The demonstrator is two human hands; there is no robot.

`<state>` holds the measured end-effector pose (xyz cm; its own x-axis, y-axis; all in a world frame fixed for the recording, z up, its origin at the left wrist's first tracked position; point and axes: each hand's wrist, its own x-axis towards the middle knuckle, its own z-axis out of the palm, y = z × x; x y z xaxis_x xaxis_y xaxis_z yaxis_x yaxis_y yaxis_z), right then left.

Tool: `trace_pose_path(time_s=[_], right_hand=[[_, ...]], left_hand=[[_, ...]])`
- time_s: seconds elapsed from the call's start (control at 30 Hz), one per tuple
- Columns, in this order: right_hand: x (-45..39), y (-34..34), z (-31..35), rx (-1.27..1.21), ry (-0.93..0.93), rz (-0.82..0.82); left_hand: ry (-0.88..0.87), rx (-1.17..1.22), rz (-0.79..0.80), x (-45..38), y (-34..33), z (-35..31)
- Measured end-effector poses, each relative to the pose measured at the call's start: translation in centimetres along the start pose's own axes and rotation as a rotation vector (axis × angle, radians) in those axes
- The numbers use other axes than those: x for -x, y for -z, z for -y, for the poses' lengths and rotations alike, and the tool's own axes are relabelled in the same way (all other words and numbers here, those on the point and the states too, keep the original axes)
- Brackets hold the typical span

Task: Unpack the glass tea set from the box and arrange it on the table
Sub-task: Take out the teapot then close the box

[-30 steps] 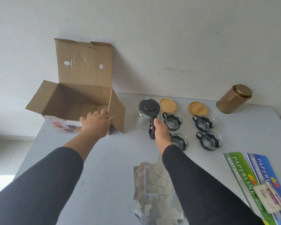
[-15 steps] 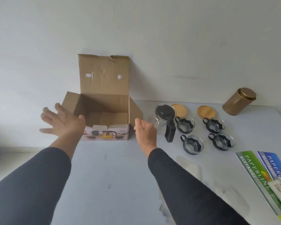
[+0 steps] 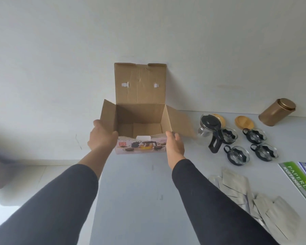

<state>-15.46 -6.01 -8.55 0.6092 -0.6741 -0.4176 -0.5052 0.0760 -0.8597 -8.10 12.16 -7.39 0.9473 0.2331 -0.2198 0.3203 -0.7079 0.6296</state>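
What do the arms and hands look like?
The left sleeve and right sleeve are snug, plain black, ending short of the wrists, so the lower forearms are bare. The left hand and right hand are bare too: no gloves, rings, watch or markings show.

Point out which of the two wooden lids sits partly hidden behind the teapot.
The left wooden lid: only its edge shows past the teapot. The right wooden lid lies in open view, nearer the gold canister.
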Motion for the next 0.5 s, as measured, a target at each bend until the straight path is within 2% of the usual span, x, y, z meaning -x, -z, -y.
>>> trace_pose_path(time_s=[0.2, 0.37, 0.5], right_hand=[[1.0, -0.8, 0.1, 0.002, 0.256, -0.131], [0.3, -1.0, 1.3, 0.103, 0.323, -0.102], [-2.6, -1.4, 3.8, 0.182, 0.325, -0.125]], left_hand=[[-0.449, 0.098, -0.119, -1.0, 0.0, 1.2], [-0.517, -0.080, -0.039, -2.2, -0.4, -0.2], [-0.451, -0.155, 0.084, -3.9, -0.6, -3.0]])
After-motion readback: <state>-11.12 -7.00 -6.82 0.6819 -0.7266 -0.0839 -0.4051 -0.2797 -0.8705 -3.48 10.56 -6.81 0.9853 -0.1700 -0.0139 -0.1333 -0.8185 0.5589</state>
